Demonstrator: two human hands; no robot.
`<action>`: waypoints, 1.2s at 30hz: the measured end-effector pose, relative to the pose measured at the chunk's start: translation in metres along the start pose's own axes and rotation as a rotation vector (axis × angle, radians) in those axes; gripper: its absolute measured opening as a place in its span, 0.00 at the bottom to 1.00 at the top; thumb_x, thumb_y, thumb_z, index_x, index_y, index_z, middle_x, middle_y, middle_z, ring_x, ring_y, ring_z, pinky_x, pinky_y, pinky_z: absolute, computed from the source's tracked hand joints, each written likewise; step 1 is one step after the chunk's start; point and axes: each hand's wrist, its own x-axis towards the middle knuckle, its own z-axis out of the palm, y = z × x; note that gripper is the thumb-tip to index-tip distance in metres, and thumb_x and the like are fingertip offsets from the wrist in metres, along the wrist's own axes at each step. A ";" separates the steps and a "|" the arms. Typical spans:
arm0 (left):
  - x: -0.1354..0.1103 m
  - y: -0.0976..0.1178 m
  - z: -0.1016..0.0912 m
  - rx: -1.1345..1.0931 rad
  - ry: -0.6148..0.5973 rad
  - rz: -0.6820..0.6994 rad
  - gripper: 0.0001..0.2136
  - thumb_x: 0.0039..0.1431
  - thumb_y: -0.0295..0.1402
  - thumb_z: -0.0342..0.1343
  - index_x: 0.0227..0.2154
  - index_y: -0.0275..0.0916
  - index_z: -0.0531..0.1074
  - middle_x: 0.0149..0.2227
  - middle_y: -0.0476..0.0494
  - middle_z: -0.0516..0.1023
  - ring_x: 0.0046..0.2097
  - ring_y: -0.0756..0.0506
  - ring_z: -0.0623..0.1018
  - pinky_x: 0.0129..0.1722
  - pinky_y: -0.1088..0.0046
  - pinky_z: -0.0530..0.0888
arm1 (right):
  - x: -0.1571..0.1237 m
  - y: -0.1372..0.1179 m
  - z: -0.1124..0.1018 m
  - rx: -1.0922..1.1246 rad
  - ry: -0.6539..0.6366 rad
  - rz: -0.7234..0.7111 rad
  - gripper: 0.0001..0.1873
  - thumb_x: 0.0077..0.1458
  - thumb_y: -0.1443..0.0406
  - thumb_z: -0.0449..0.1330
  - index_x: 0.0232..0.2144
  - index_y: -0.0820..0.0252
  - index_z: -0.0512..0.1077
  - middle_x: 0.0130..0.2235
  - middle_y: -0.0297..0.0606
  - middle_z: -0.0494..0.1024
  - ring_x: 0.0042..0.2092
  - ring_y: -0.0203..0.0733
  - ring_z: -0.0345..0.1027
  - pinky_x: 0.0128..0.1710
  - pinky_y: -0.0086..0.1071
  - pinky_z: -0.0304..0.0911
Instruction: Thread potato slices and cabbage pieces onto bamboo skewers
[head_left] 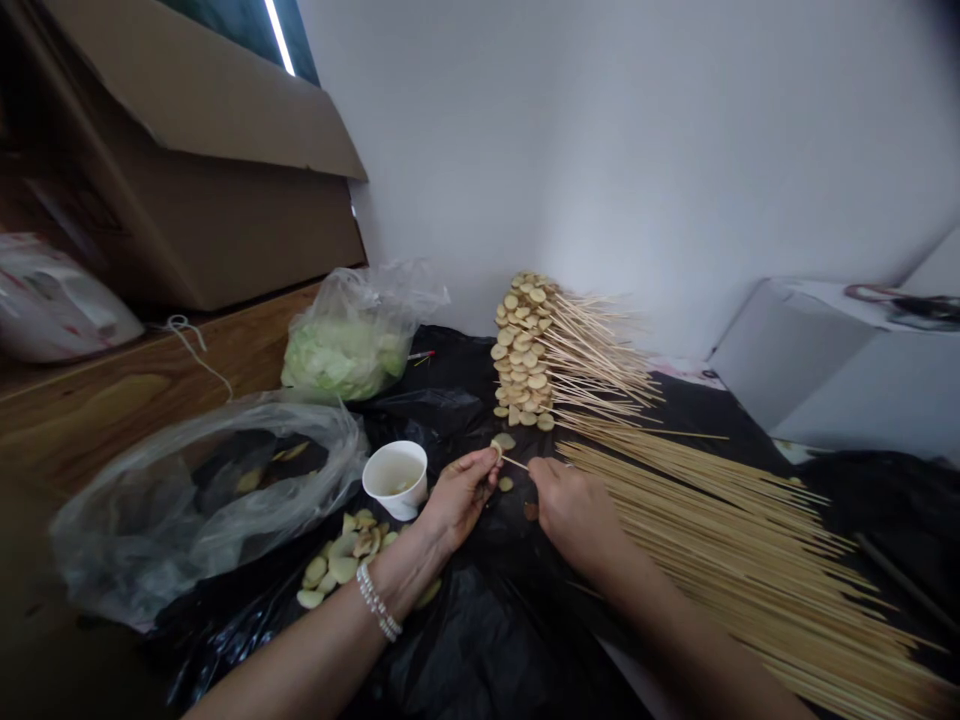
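Observation:
Between the thumb and fingers of my left hand is a pale potato slice. My right hand is closed around a thin wooden skewer, whose tip meets that slice. Another slice shows just past my left fingertips, and one more small slice lies on the black plastic sheet between my hands. Loose potato slices are heaped by my left forearm. Beyond the hands stands a stack of skewered slices, with bare skewers spread out to the right.
A white cup holding liquid stands left of my left hand. Behind it sits a clear bag of pale green vegetable pieces. An opened plastic bag lies at left, below a cardboard box. White boxes stand at right.

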 end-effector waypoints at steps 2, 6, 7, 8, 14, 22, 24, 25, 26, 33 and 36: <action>0.000 0.000 0.001 0.009 -0.006 -0.001 0.13 0.36 0.31 0.72 0.25 0.31 0.77 0.24 0.49 0.74 0.25 0.56 0.70 0.25 0.84 0.68 | 0.000 0.000 0.000 0.007 0.035 -0.022 0.09 0.56 0.75 0.51 0.34 0.58 0.66 0.34 0.37 0.75 0.35 0.41 0.69 0.30 0.32 0.51; 0.000 0.000 0.001 0.011 0.016 -0.011 0.14 0.32 0.30 0.74 0.25 0.32 0.78 0.25 0.49 0.75 0.26 0.57 0.70 0.27 0.85 0.68 | 0.000 -0.002 -0.001 0.001 0.008 0.002 0.09 0.58 0.74 0.49 0.36 0.59 0.67 0.35 0.39 0.75 0.35 0.41 0.70 0.29 0.32 0.50; 0.001 0.000 0.000 0.016 0.017 -0.009 0.14 0.32 0.31 0.73 0.25 0.32 0.78 0.26 0.49 0.75 0.27 0.57 0.70 0.28 0.85 0.68 | 0.000 -0.003 -0.002 -0.007 -0.016 0.018 0.09 0.58 0.74 0.49 0.36 0.59 0.67 0.35 0.39 0.76 0.34 0.41 0.70 0.28 0.32 0.49; 0.001 -0.001 -0.001 0.025 0.013 -0.005 0.14 0.33 0.31 0.73 0.25 0.32 0.78 0.26 0.48 0.75 0.27 0.57 0.70 0.28 0.84 0.68 | -0.001 -0.005 -0.003 -0.019 -0.039 0.031 0.10 0.59 0.74 0.48 0.37 0.59 0.67 0.35 0.40 0.76 0.34 0.41 0.70 0.27 0.32 0.48; 0.002 -0.005 -0.004 0.079 -0.059 0.048 0.12 0.39 0.34 0.71 0.26 0.32 0.78 0.25 0.48 0.74 0.26 0.56 0.69 0.27 0.82 0.67 | -0.002 -0.007 -0.002 -0.050 -0.019 0.047 0.08 0.57 0.74 0.51 0.36 0.59 0.66 0.34 0.40 0.76 0.33 0.42 0.71 0.26 0.32 0.47; 0.003 -0.006 -0.003 0.089 -0.021 0.037 0.13 0.36 0.33 0.72 0.25 0.31 0.79 0.25 0.47 0.75 0.26 0.56 0.70 0.27 0.82 0.67 | -0.003 -0.012 -0.001 -0.093 -0.019 0.044 0.08 0.59 0.74 0.49 0.35 0.59 0.66 0.33 0.41 0.75 0.32 0.43 0.72 0.25 0.32 0.48; 0.002 -0.006 -0.003 0.097 -0.024 0.033 0.13 0.36 0.33 0.72 0.25 0.32 0.79 0.25 0.47 0.75 0.26 0.56 0.70 0.27 0.82 0.66 | -0.003 -0.014 -0.003 -0.101 -0.049 0.050 0.10 0.60 0.73 0.47 0.35 0.60 0.66 0.32 0.41 0.76 0.31 0.43 0.73 0.24 0.32 0.48; 0.002 -0.005 -0.002 0.103 -0.015 0.027 0.13 0.35 0.33 0.73 0.25 0.31 0.79 0.25 0.47 0.76 0.26 0.56 0.70 0.27 0.82 0.66 | -0.002 -0.014 -0.003 -0.103 -0.063 0.054 0.10 0.61 0.73 0.47 0.35 0.60 0.66 0.32 0.42 0.76 0.31 0.43 0.73 0.24 0.32 0.49; 0.001 -0.005 -0.001 0.109 -0.005 0.023 0.13 0.34 0.32 0.73 0.24 0.31 0.78 0.25 0.47 0.76 0.26 0.56 0.70 0.28 0.82 0.67 | -0.002 -0.014 -0.004 -0.101 -0.073 0.059 0.10 0.60 0.74 0.47 0.36 0.60 0.66 0.32 0.42 0.76 0.31 0.43 0.73 0.24 0.32 0.49; 0.000 -0.003 0.001 0.103 -0.002 0.011 0.15 0.30 0.33 0.74 0.23 0.31 0.78 0.25 0.47 0.76 0.26 0.56 0.70 0.28 0.83 0.67 | -0.002 -0.010 0.000 -0.049 -0.031 0.050 0.09 0.58 0.75 0.49 0.36 0.59 0.65 0.34 0.39 0.76 0.34 0.42 0.73 0.27 0.30 0.52; 0.000 -0.003 0.000 0.105 -0.017 0.006 0.14 0.32 0.32 0.74 0.24 0.31 0.78 0.25 0.47 0.76 0.26 0.56 0.70 0.28 0.83 0.67 | -0.002 -0.009 0.003 -0.025 -0.024 0.046 0.09 0.57 0.75 0.50 0.36 0.59 0.65 0.35 0.39 0.76 0.35 0.41 0.72 0.28 0.30 0.53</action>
